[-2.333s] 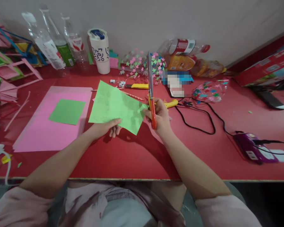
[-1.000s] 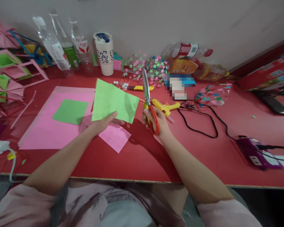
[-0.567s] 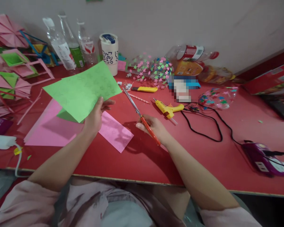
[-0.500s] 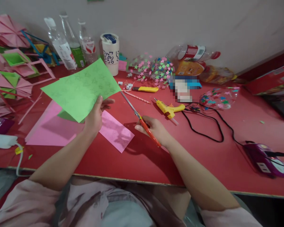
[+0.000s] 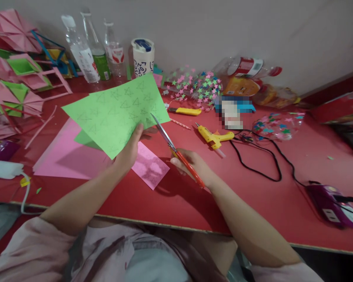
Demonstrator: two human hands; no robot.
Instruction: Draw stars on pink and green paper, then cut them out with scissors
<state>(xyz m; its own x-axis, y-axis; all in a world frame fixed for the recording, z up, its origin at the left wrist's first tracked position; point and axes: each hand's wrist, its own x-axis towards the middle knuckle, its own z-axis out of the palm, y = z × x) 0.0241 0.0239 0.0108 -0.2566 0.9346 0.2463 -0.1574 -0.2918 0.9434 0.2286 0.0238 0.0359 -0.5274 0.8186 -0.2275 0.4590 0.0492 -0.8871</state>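
My left hand holds up a sheet of green paper, its thumb on top and the fingers underneath. Several stars are drawn in pencil across this sheet. In my right hand is a pair of scissors with orange handles; the blade tips point at the green sheet's lower right part. Whether the tips touch the sheet I cannot tell. Below my left hand lies a pink strip of paper with faint drawn marks. Larger pink sheets rest at the left, with a smaller green piece on them.
Behind the paper stand a white tumbler and several clear bottles. A yellow glue gun, a box cutter and bags of paper stars lie right of centre. A purple power strip sits far right; folded-paper models fill the left.
My left hand has turned the green sheet over, so the drawn stars show, and uncovered the pink strip. The scissors have swung left toward the sheet. The view has shifted a little.
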